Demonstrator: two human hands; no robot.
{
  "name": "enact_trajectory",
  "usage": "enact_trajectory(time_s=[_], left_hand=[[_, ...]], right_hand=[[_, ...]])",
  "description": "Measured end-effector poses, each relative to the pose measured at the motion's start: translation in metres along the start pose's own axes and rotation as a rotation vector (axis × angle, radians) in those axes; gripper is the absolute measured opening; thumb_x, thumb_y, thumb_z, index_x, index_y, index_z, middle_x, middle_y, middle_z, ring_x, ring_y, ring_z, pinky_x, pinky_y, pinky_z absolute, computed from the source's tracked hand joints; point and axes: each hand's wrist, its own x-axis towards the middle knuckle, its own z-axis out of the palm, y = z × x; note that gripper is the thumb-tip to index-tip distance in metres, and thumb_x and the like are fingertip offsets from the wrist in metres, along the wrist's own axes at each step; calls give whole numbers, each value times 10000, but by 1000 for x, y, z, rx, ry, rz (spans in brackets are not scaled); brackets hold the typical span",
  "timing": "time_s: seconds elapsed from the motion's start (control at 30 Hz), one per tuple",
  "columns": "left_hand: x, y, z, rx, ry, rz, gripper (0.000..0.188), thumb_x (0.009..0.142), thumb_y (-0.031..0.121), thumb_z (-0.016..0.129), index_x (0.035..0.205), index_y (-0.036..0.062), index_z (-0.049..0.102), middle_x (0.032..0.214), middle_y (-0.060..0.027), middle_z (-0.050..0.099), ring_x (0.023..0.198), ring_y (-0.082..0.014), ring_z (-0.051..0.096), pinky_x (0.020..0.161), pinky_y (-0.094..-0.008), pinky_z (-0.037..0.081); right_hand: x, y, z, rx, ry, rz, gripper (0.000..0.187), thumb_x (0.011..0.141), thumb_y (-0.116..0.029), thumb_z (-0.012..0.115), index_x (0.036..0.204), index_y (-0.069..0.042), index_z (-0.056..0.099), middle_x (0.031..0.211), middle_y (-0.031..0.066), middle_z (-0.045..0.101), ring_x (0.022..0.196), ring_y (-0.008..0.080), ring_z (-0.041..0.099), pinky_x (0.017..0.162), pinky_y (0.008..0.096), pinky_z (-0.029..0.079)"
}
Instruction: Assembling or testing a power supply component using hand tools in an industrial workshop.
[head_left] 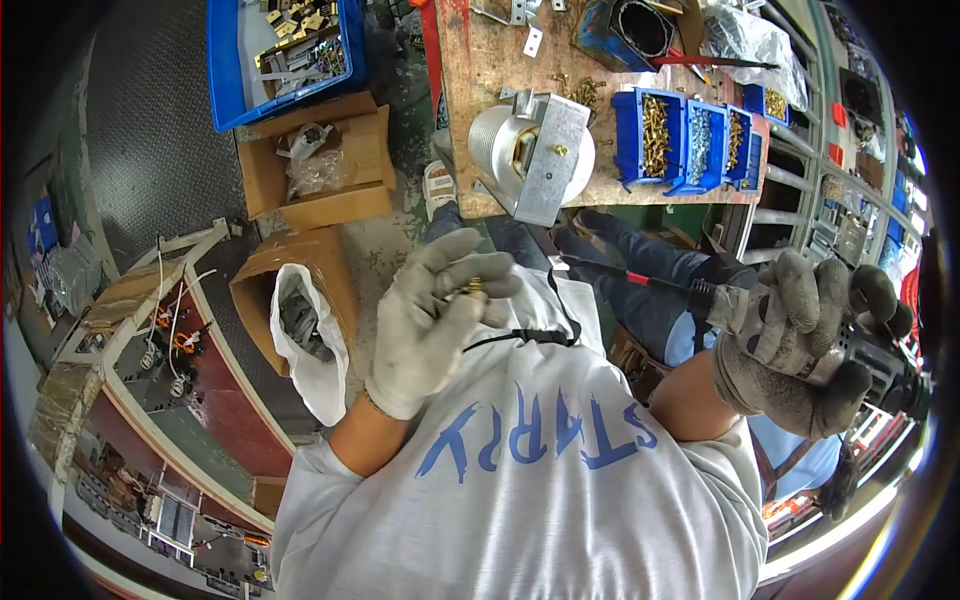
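My left hand (420,330), in a pale work glove, is turned palm up in front of my chest. Its thumb and fingers close on a small brass screw (474,286). Off to the right, my gloved right hand (790,350) wraps round the body of a power screwdriver (850,362), whose red-collared bit (637,279) points left toward my middle. Beyond both hands, at the near edge of the wooden table (490,70), lies a round silver metal part (494,138). A flat metal plate (552,175) lies across it, with a brass screw head showing on the plate.
Blue bins of brass screws (655,140) and silver screws (698,140) stand at the table's right. Loose brass screws (585,92) lie behind the part. Cardboard boxes (350,200) and a blue crate (285,112) are at left. Another person's blue sleeve (800,460) shows lower right.
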Motion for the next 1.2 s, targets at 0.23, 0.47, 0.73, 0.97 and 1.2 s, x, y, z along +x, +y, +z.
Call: enact_trajectory(time_s=[0.23,0.47,0.73,0.97,1.2], left_hand=[[5,-2,9,72,-247,299,155,865,-82,625,1006,-44,674,1068,-176,680,902,-149,677,780,-250,553],[9,-13,11,-111,-333,368,371,869,-39,670,1227,-6,579,1063,-199,690,979,-190,677,808,-276,560],[9,-13,4,-82,-454,274,506,873,18,695,1331,-30,486,1062,-217,686,957,-178,675,816,-267,554],[3,-17,7,8,-399,194,530,859,10,690,1344,-24,480,1064,-204,691,902,-182,688,782,-279,550],[31,-29,2,466,-399,800,658,756,-3,729,1363,31,480,1156,-194,666,902,-253,698,767,-318,554]], right_hand=[[-8,-19,-20,247,-172,226,460,922,-231,619,1322,-259,394,848,-19,492,941,157,471,838,485,477],[-19,-13,6,187,119,59,466,842,-164,659,1256,-125,447,804,79,508,725,173,512,646,283,472],[-9,-4,9,237,-42,91,420,800,-124,717,1137,-143,468,701,41,519,697,141,525,543,209,450],[-1,-13,-5,184,-330,239,386,820,-126,702,1118,-171,462,664,30,511,661,135,516,576,272,476],[-7,-1,1,144,-151,148,463,809,-169,691,1215,-117,475,734,29,494,746,149,463,521,242,385]])
